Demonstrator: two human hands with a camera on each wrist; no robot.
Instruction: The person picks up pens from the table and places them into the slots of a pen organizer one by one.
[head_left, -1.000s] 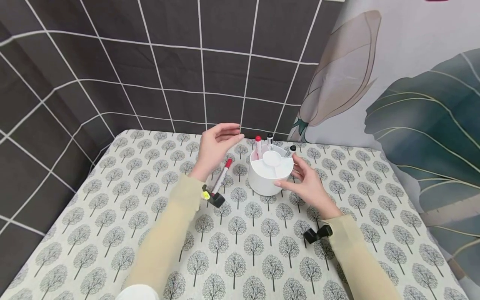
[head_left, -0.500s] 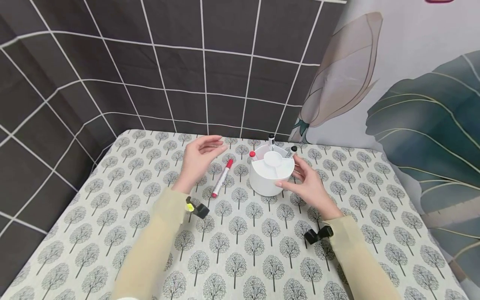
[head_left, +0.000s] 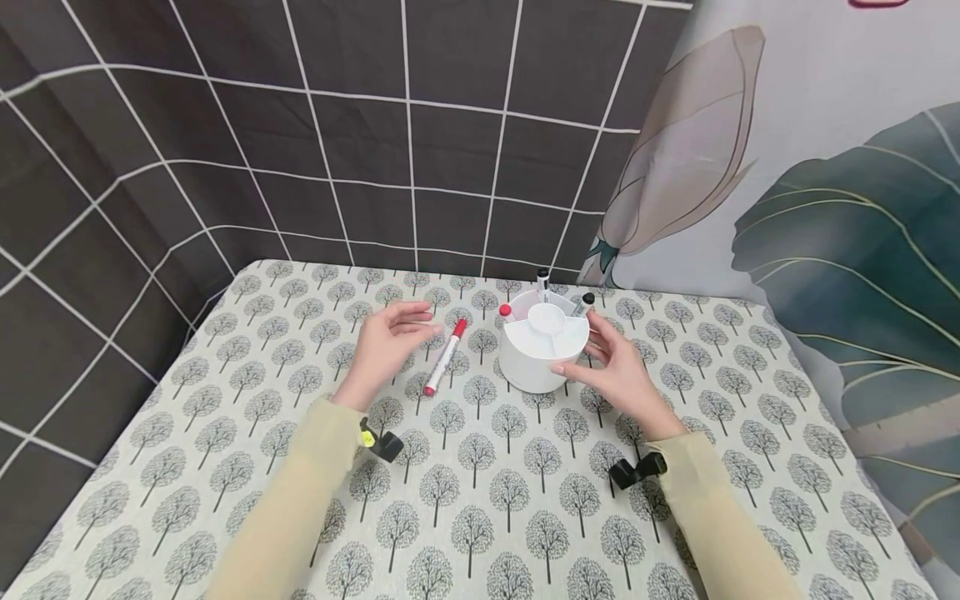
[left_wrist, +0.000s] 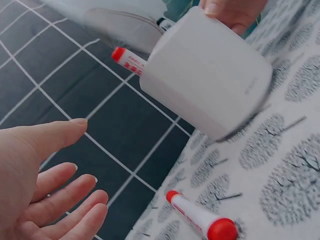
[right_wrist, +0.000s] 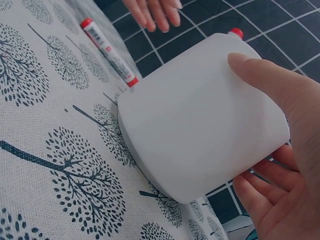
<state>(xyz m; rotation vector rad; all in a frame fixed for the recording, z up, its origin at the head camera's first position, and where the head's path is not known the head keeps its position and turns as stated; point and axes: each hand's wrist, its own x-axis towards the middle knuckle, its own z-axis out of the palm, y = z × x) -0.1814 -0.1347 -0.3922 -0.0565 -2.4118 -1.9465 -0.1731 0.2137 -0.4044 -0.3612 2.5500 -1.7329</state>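
Observation:
A round white pen holder (head_left: 531, 367) with divided compartments stands on the table. My right hand (head_left: 618, 379) grips its right side, with the thumb in front and the fingers behind, also plain in the right wrist view. In its left compartment leans a red-capped marker (head_left: 506, 311); two black-capped markers (head_left: 543, 283) stand at the back and right. Left of the holder a red-and-white marker (head_left: 446, 358) lies on the cloth. Just beside that marker my left hand (head_left: 386, 346) hovers, fingers relaxed and holding nothing, as the left wrist view confirms.
A tablecloth (head_left: 472, 500) with a tree print covers the table. Behind it hangs a dark curtain (head_left: 360, 133) with white grid lines. A light curtain (head_left: 690, 242) with a flower and leaf pattern hangs at the right.
My left hand has moved left and nearer the front, away from the holder. The red-capped marker in the holder has sunk lower and tips left. My right hand keeps its place.

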